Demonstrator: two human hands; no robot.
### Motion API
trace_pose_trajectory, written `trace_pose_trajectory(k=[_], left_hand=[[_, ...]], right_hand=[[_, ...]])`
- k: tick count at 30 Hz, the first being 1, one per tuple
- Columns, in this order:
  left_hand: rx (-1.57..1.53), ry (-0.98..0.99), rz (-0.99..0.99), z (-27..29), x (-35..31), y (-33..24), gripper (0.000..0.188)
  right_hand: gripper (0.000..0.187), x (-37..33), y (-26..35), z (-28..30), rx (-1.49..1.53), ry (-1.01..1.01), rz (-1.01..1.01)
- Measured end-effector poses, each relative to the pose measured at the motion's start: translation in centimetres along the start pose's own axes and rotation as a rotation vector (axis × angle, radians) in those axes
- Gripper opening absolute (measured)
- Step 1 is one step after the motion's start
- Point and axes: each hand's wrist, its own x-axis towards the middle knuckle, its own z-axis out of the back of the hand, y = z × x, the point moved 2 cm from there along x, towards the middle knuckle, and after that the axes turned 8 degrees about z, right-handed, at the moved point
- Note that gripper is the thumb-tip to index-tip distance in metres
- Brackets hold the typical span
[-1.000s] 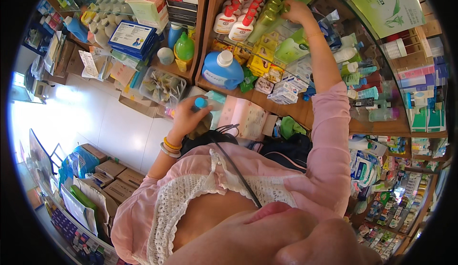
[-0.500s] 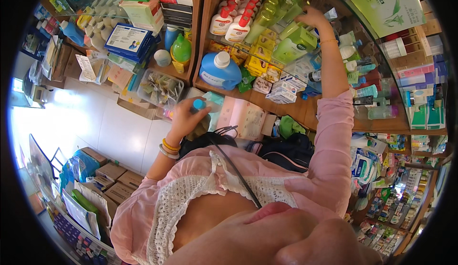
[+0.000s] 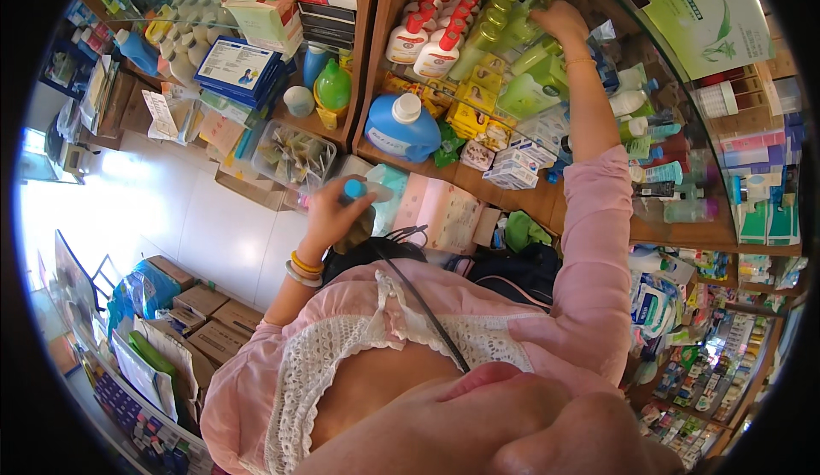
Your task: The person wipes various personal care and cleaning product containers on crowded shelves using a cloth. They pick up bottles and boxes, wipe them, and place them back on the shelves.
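My left hand [image 3: 329,219], in front of my chest, is closed around a bottle with a blue cap [image 3: 354,189]. A dark olive cloth [image 3: 357,232] bunches under the same fingers. Up on the wooden shelf my right hand [image 3: 561,24] reaches in among the green bottles. Its fingers curl around the top of a green bottle [image 3: 521,27]; the fingertips are partly hidden. Rows of slim green bottles [image 3: 480,38] stand to the left of this hand. Below it sits a green box [image 3: 536,87].
White pump bottles with red tops [image 3: 439,52] and a big blue jug [image 3: 402,126] stand left on the shelf [image 3: 547,206]. A glass edge runs past my right forearm. Small tubes and bottles [image 3: 662,172] crowd to its right. Cartons [image 3: 224,325] lie on the floor.
My right hand has shifted slightly left and down among the green bottles, with its fingers curling in. The left hand keeps its hold on the blue-capped bottle.
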Motion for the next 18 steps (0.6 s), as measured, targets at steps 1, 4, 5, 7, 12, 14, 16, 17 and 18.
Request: trace_pose_trajectory(k=[1, 4, 5, 7, 12, 14, 16, 17, 18], left_hand=[[0.000, 0.002, -0.003, 0.1, 0.0, -0.1, 0.028], [0.006, 0.020, 0.024, 0.2, 0.2, -0.7, 0.028], [0.017, 0.021, 0.011, 0.2, 0.2, -0.7, 0.028], [0.039, 0.023, -0.016, 0.1, 0.4, -0.3, 0.029], [0.057, 0.032, -0.014, -0.1, 0.6, 0.1, 0.030], [0.049, 0.035, -0.024, 0.0, 0.6, 0.1, 0.030], [0.040, 0.042, -0.015, 0.1, 0.6, 0.0, 0.030], [0.043, 0.033, -0.020, 0.1, 0.6, 0.1, 0.030], [0.046, 0.025, -0.025, 0.2, 0.6, 0.2, 0.030]], right_hand=[[0.045, 0.0, -0.5, -0.1, 0.002, 0.006, -0.010], [0.045, 0.4, -2.1, -0.7, 0.017, -0.024, -0.032], [0.045, 0.4, -2.3, -0.8, 0.026, -0.022, -0.054], [0.045, 0.3, -2.6, -0.8, 0.045, -0.018, -0.099], [0.045, 0.0, -2.2, -0.8, 0.023, -0.030, -0.118], [0.045, -0.3, -2.2, -0.5, -0.001, -0.015, -0.118], [0.045, -0.6, -1.8, -0.2, -0.033, 0.022, -0.138], [0.047, -0.7, -1.2, 0.0, -0.076, -0.040, -0.106], [0.049, -0.9, -0.6, 0.1, -0.117, -0.102, -0.075]])
